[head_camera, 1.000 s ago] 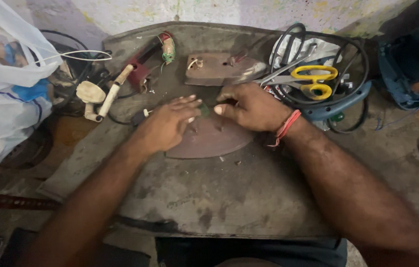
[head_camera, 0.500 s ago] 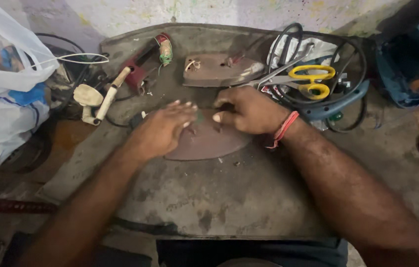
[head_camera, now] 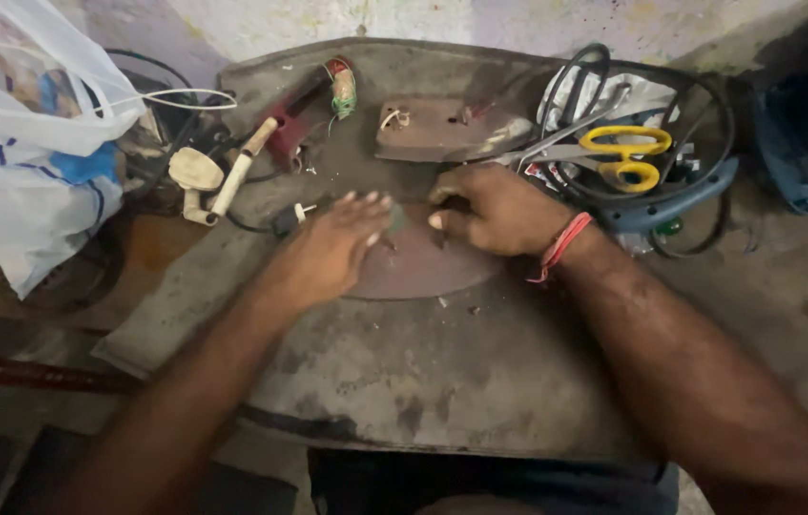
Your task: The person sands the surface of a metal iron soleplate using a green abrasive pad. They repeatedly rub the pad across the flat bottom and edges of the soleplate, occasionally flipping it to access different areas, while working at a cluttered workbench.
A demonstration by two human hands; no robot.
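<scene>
Both hands sit slightly farther left on the plate than half a second ago; otherwise little has shifted. Left hand (head_camera: 332, 250) lies palm-down on the brown, iron-shaped metal soleplate (head_camera: 423, 267), fingers extended and only slightly spread, holding nothing that can be seen. Right hand (head_camera: 495, 210) is curled into a loose fist just right of the left fingertips, thumb and forefinger pinched toward something small; what is pinched cannot be told, as the knuckles hide it. A red thread band (head_camera: 561, 246) circles the right wrist.

Key relation: the soleplate lies directly beneath both hands, long axis running left to right across the stone slab (head_camera: 442, 381), with its right end showing under the right wrist. The gap between the two hands falls near the plate's upper edge, where a small dark-green patch (head_camera: 395, 219) shows. The right hand is nearer that spot in a working grip; the left hand is flat, pressing rather than gripping.

Beyond the soleplate, toward the wall: a second rusty plate (head_camera: 442, 129) with a wire stub. Right of the soleplate: yellow-handled scissors (head_camera: 623, 157) on coiled black cable (head_camera: 700, 124). Left of the soleplate: a cream-handled tool (head_camera: 232, 176), a red handle piece (head_camera: 304, 110), and a white plastic bag (head_camera: 22, 162) farther left.
</scene>
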